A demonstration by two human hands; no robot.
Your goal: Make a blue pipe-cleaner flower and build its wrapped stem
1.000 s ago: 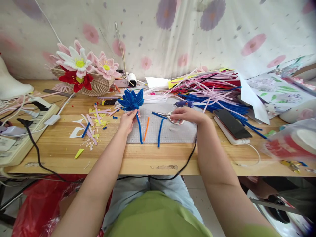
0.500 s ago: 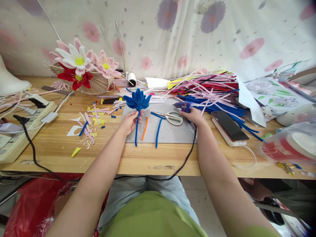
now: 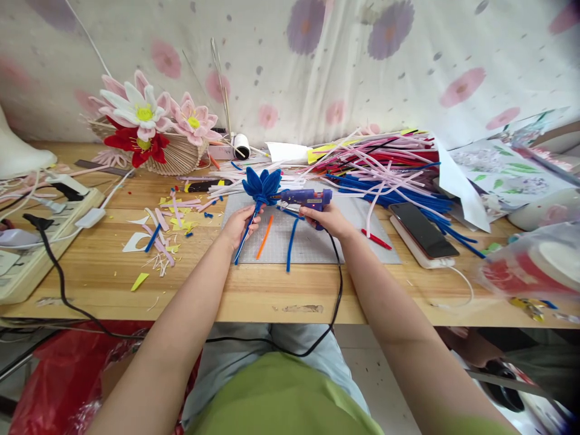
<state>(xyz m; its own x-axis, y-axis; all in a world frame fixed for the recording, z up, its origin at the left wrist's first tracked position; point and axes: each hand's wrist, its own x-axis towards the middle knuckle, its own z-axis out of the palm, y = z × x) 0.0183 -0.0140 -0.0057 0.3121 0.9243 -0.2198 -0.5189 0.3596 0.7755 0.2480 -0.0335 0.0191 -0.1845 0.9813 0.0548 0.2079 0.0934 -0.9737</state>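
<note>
My left hand grips the stem of a blue pipe-cleaner flower, holding it upright above a grey cutting mat. My right hand holds a blue glue gun level, its nozzle pointing left and touching the base of the flower's petals. The gun's black cord runs off the table's front edge. An orange pipe cleaner and a blue pipe cleaner lie on the mat between my hands.
A big pile of pipe cleaners lies at the back right, a phone beside it. A basket of finished flowers stands back left. Scraps litter the left, near a power strip. A red pipe cleaner lies on the mat.
My right hand left the scissors, took the glue gun from the back of the mat and brought its nozzle to the flower. The flower shifted right and tilted.
</note>
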